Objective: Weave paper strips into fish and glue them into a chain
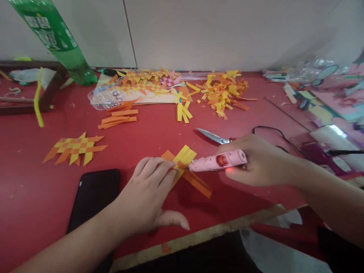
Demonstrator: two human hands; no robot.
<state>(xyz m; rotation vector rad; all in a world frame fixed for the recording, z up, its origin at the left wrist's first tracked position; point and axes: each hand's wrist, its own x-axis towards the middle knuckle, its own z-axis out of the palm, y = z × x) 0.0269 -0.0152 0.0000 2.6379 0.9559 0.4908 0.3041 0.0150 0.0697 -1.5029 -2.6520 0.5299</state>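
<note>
In the head view, our left hand [153,189] lies palm down, its fingers close together over the left side of the crossed paper strips [185,154], with the thumb spread well away on the red table [159,132]. Our right hand [256,163] is curled round the handle of a pink hot-glue gun [216,160], whose nozzle points left at the place where the yellow and orange strips cross. We cannot tell whether the tip touches the paper or hangs just above it. The strips lie on the table between our hands, nearer the left; the scissors [210,134] sit just behind the gun, and a woven paper fish [75,149] lies further left, behind the phone [95,195].

To glue this crossing well, we judge that a small dab, set under the overlap, would serve better than a long bead, which could ooze out between the strips. We would press the paper flat beside the joint, fingertips clear of the hot nozzle, and check that the strips sit snugly against each other before the glue sets.
</note>
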